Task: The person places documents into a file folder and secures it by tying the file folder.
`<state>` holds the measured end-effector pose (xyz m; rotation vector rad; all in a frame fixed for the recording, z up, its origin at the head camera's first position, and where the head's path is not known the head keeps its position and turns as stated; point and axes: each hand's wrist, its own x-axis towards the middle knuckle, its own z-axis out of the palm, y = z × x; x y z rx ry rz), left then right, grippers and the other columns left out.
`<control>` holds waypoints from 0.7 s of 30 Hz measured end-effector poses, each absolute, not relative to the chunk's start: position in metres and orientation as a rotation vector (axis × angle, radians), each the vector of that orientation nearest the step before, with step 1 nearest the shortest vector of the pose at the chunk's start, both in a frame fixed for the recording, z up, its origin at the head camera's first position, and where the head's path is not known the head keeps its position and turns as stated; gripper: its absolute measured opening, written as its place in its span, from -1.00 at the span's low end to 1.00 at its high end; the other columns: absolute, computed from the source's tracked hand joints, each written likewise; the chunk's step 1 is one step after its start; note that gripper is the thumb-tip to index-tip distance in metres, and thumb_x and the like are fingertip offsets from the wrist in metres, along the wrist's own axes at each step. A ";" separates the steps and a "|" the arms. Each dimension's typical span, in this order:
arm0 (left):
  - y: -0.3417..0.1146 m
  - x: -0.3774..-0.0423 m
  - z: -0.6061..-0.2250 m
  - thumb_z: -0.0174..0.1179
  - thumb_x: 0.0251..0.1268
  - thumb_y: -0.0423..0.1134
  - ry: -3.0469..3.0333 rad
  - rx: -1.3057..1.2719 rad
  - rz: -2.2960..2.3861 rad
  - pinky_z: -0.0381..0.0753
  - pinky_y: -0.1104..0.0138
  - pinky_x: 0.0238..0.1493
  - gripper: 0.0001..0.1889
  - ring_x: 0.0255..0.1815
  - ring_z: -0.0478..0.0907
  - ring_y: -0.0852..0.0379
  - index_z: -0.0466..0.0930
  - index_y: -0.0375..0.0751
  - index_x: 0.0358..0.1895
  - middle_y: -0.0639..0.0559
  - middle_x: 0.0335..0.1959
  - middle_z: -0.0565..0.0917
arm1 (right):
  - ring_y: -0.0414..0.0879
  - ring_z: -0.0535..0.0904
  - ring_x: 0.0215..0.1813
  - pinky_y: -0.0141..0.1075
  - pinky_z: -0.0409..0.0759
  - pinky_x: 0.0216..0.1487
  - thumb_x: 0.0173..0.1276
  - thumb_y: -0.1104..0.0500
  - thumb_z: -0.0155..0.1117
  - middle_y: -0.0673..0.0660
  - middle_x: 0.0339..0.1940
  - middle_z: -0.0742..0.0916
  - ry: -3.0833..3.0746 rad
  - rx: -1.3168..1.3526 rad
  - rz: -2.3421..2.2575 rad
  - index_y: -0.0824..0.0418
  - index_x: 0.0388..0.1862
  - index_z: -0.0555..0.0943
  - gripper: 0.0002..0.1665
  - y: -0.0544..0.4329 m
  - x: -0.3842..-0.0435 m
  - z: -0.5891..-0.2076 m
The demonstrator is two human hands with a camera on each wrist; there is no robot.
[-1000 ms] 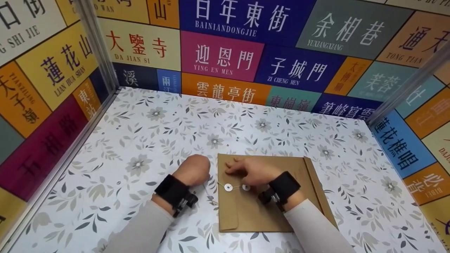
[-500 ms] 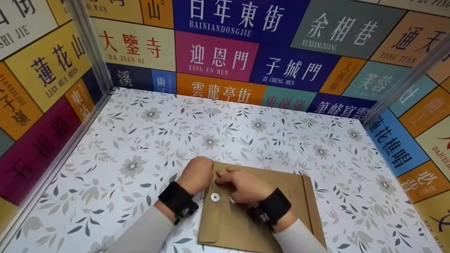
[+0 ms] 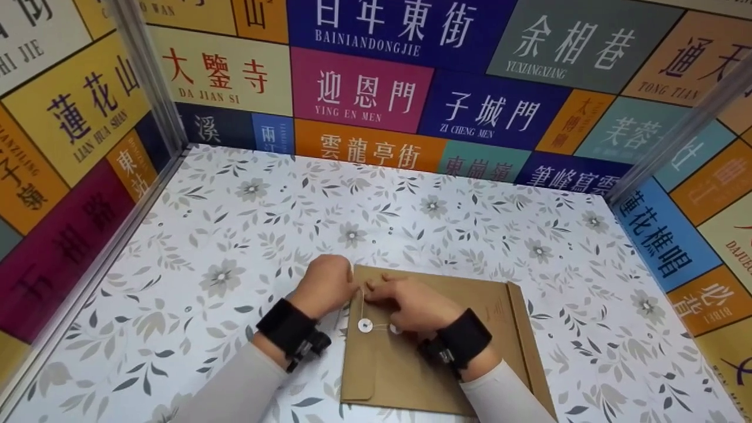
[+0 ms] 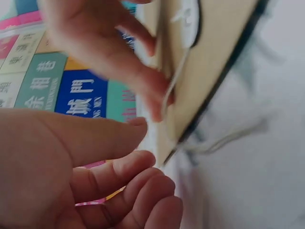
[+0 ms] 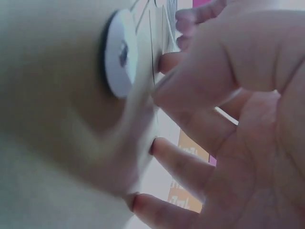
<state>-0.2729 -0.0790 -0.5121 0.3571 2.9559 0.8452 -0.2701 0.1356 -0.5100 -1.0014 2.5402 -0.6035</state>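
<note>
A brown kraft envelope (image 3: 435, 358) lies under my right hand (image 3: 414, 302). Its white button (image 3: 365, 325) sits on the flap, and a string (image 4: 177, 76) runs from it to my right fingertips. That hand's fingers are spread, and their tips touch the envelope. A second button (image 3: 395, 328) is partly hidden by my right hand. My left hand (image 3: 329, 282) is at the envelope's upper left corner, fingers loosely bent, with a gap between thumb and index fingertips. In the left wrist view the string's loose end (image 4: 233, 138) sticks out past the envelope's edge.
A white tabletop (image 3: 235, 235) with a grey floral print lies around the envelope. Panels with coloured sign-like prints form a back wall (image 3: 361, 91) and side walls. Black camera straps (image 3: 464, 343) circle both wrists.
The left hand has come closer to the right hand, at the envelope's corner. The envelope has shifted left and slightly down in the view. String now shows rising from the button toward the fingers.
</note>
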 end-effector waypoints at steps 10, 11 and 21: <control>-0.063 -0.246 -0.490 0.42 0.13 -0.33 2.929 0.636 0.653 0.59 0.12 -0.20 -0.87 -0.39 0.57 -0.03 0.66 -0.16 -0.50 0.05 -0.52 0.61 | 0.20 0.25 0.61 -0.11 0.51 0.30 0.07 0.43 0.29 0.10 0.52 0.53 2.616 -0.959 -0.678 0.09 0.34 0.68 -0.23 0.145 -0.277 -0.515; -0.060 -0.241 -0.489 0.45 0.10 -0.31 2.932 0.706 0.598 0.59 0.12 -0.21 -0.84 -0.40 0.56 -0.03 0.63 -0.15 -0.52 0.06 -0.53 0.59 | 0.22 0.27 0.60 -0.09 0.51 0.33 0.07 0.43 0.30 0.12 0.51 0.54 2.624 -0.969 -0.688 0.10 0.32 0.69 -0.25 0.146 -0.278 -0.516; -0.047 -0.210 -0.494 0.39 0.14 -0.33 2.994 1.100 0.405 0.58 0.20 -0.30 -0.80 -0.46 0.58 0.02 0.60 -0.09 -0.57 0.09 -0.63 0.59 | 0.10 0.39 0.54 -0.11 0.54 0.28 0.11 0.42 0.28 0.17 0.50 0.54 2.683 -0.974 -0.703 0.19 0.34 0.67 -0.28 0.148 -0.280 -0.522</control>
